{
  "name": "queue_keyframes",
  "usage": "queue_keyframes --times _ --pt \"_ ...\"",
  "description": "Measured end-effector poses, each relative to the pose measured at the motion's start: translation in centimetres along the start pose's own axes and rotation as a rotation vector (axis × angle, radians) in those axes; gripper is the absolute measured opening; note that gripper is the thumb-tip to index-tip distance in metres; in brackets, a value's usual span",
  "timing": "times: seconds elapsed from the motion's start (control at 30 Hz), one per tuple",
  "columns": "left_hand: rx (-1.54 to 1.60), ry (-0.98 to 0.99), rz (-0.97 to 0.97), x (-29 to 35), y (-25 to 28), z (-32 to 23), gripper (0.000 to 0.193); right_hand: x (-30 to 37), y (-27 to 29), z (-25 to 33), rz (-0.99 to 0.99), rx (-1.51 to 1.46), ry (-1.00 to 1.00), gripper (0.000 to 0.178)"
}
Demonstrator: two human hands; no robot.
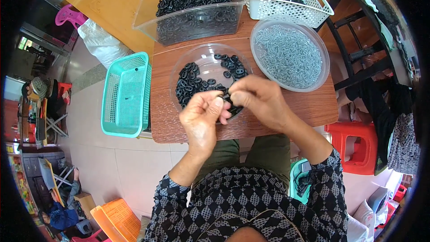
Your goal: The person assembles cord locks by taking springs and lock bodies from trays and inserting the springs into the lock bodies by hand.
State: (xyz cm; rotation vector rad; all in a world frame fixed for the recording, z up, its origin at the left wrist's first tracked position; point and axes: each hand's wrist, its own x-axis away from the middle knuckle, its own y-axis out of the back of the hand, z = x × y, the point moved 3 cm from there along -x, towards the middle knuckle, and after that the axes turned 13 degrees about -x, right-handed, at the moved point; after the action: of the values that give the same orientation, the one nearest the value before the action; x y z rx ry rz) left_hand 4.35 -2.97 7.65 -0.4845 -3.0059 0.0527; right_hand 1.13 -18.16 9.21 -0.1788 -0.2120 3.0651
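Note:
My left hand (204,112) and my right hand (260,96) meet over the near side of a round clear bowl (207,54). The left fingers are closed on a small black oval plastic piece (226,95), mostly hidden by the fingertips. My right thumb and forefinger pinch at the same spot; whether they hold the piece itself or something smaller is hidden. Inside the bowl lie many loose black oval pieces (190,83) with holes. To the right, a round clear tub (326,62) is filled with small silvery screws (289,54).
A clear rectangular bin (148,18) of black pieces and a white perforated basket (286,11) stand at the back of the brown table (163,125). A turquoise basket (145,94) is at the left, a red stool (358,130) at the right. People sit at far left.

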Motion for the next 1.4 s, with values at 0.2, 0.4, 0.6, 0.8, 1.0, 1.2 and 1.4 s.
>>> queue_keyframes --times 0.2,0.4,0.6,0.8,1.0,1.2,1.4 --pt "0.054 0.015 -0.089 -1.0 1.9 0.3 0.012 -4.5 2.3 -2.0 0.014 0.723 0.380 0.010" --pt "0.074 -0.015 -0.085 -1.1 2.4 0.7 0.012 -7.1 0.4 -5.7 0.170 1.314 0.406 0.010" --pt "0.082 -0.009 -0.080 -0.9 3.2 1.5 0.015 -7.5 -1.4 -6.7 0.314 1.378 0.404 0.012" --pt "0.095 -0.003 -0.072 -0.9 3.5 2.1 0.015 -7.3 -1.1 -7.8 0.293 1.309 0.412 0.017" --pt "0.084 -0.003 -0.078 -0.9 3.6 2.3 0.013 -7.5 -1.4 -8.3 0.338 1.279 0.372 0.019" --pt "0.095 -0.002 -0.073 -1.0 3.7 2.3 0.015 -7.2 -1.0 -8.0 0.350 1.171 0.309 0.020" --pt "0.107 0.000 -0.088 -0.9 3.7 1.8 0.014 -4.9 -0.6 -3.6 0.089 0.329 0.110 0.018"
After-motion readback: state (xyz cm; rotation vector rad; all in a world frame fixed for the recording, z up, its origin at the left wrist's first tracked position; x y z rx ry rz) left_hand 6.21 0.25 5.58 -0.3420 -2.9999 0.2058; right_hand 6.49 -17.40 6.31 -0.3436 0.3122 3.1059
